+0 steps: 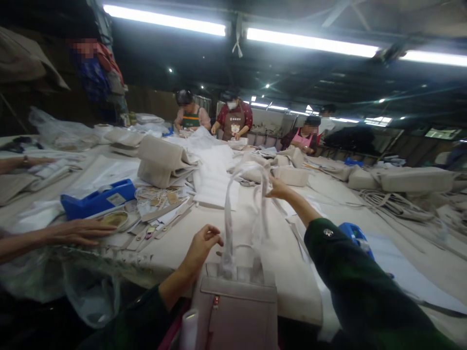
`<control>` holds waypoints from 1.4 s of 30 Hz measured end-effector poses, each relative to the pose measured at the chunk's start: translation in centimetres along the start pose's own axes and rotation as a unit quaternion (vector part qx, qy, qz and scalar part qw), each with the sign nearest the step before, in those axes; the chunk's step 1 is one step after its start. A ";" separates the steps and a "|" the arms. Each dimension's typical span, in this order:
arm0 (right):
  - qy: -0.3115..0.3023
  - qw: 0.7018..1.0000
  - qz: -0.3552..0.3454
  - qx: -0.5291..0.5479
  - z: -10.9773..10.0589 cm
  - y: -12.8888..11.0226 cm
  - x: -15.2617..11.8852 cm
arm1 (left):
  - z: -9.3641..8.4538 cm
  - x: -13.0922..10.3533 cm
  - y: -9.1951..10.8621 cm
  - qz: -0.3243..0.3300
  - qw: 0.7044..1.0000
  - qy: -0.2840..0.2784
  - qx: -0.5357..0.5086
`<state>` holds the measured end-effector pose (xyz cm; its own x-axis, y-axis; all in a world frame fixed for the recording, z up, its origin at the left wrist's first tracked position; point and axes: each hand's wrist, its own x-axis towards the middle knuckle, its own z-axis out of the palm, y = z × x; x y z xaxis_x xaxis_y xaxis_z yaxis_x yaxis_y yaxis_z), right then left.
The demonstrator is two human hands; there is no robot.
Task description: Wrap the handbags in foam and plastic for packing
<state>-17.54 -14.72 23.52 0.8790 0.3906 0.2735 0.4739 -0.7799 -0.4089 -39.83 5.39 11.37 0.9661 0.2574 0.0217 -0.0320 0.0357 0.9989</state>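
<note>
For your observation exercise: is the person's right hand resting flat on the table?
No. The right hand is raised above the table, holding up the clear-wrapped handles of the pale pink bag.

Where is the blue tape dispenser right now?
In the head view, the blue tape dispenser sits on the table's left side, just beyond a co-worker's hand.

Matt pale pink leather-look handbag (239,311) with small metal clasp, glossy clear plastic wrap on its handles (243,214), shiny blue plastic tape dispenser (98,198), matt cloth-covered table (277,262)
</note>
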 end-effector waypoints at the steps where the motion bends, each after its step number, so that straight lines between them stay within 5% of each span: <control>1: -0.016 1.000 0.012 0.005 1.2 0.4 -0.9 | -0.7 0.0 -0.4 -0.002 1.000 0.009 0.005; 4: -0.071 0.996 0.033 0.050 4.4 1.3 -5.2 | -2.1 -0.8 -0.8 0.035 0.997 0.033 0.067; 7: -0.094 0.989 0.006 0.114 6.1 1.3 -10.3 | -2.1 -1.7 0.5 0.160 0.968 0.073 0.177; 10: -0.128 0.966 -0.044 0.220 6.2 0.5 -13.4 | -0.8 -1.9 2.3 0.274 0.930 0.000 0.247; 13: -0.169 0.917 0.029 0.359 5.9 0.4 -13.9 | 1.1 -1.1 3.4 0.297 0.901 -0.121 0.293; 17: -0.168 0.878 0.186 0.407 6.5 1.9 -13.8 | 3.6 0.1 3.5 0.280 0.853 -0.201 0.391; 24: -0.175 0.740 0.280 0.586 8.8 1.2 -15.8 | 6.7 0.3 2.8 0.299 0.782 -0.171 0.519; 31: -0.071 0.657 0.244 0.710 5.7 -0.4 -17.1 | 6.7 -3.1 2.0 0.435 0.715 -0.202 0.508; 37: -0.070 0.697 0.232 0.675 5.3 -1.4 -20.4 | 5.4 -4.7 0.9 0.517 0.632 -0.335 0.471; 40: -0.082 0.738 0.229 0.629 5.6 -1.2 -21.2 | 4.5 -4.0 1.7 0.491 0.634 -0.378 0.463; 42: -0.065 0.773 0.222 0.591 5.5 -0.7 -21.6 | 3.5 -3.1 2.6 0.460 0.670 -0.356 0.461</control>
<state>-36.59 -19.94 13.09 0.9305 0.3187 -0.1807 -0.2259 0.1106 -0.9679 -41.99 1.28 14.08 0.5333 -0.7774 0.3336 -0.8437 -0.5172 0.1435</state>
